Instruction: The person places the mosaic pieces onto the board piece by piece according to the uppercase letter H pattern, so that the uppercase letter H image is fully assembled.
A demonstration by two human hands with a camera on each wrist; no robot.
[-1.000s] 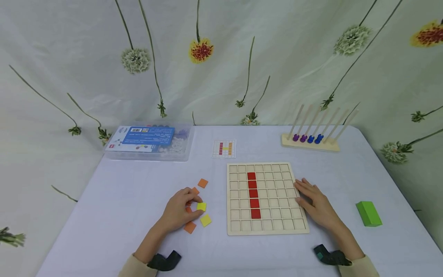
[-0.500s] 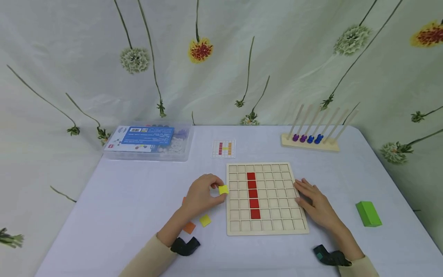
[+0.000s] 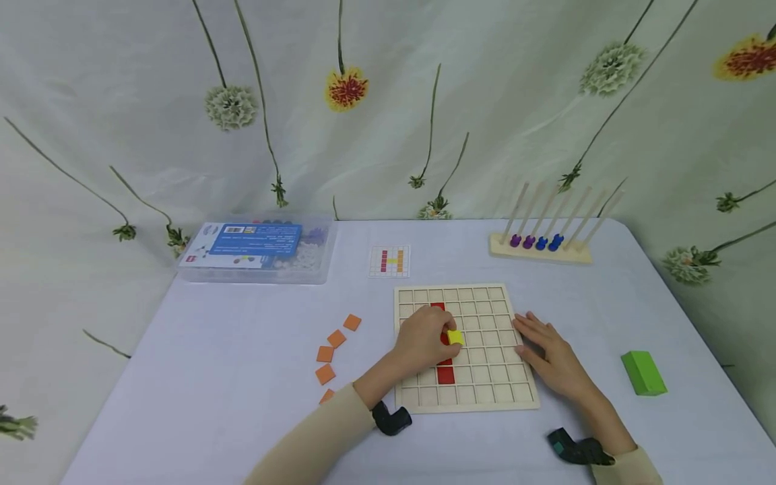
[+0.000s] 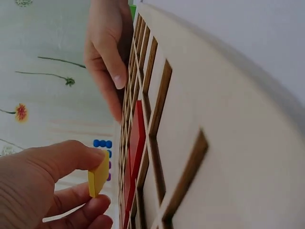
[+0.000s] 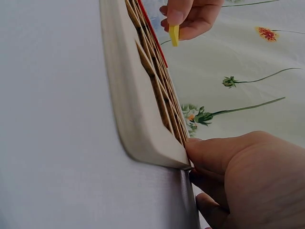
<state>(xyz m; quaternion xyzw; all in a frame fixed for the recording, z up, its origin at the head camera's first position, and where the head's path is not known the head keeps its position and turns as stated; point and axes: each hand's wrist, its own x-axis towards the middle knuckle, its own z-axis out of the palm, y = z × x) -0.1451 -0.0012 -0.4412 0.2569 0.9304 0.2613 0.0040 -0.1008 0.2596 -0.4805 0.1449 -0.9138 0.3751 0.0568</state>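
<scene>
We pinch yellow tile w/ L hand over grid board; R hand, fingers apart, touches board's R edge; clear box beyond-left of board holds white pcs

Left sleeve: plain beige, long
Left hand: bare, beyond the left sleeve
Left camera: black, bent like an elbow, just beside the left sleeve's end
Right sleeve: same beige, well right of the left sleeve
Right hand: bare
Right camera: black, angular, small teal patch on one end
</scene>
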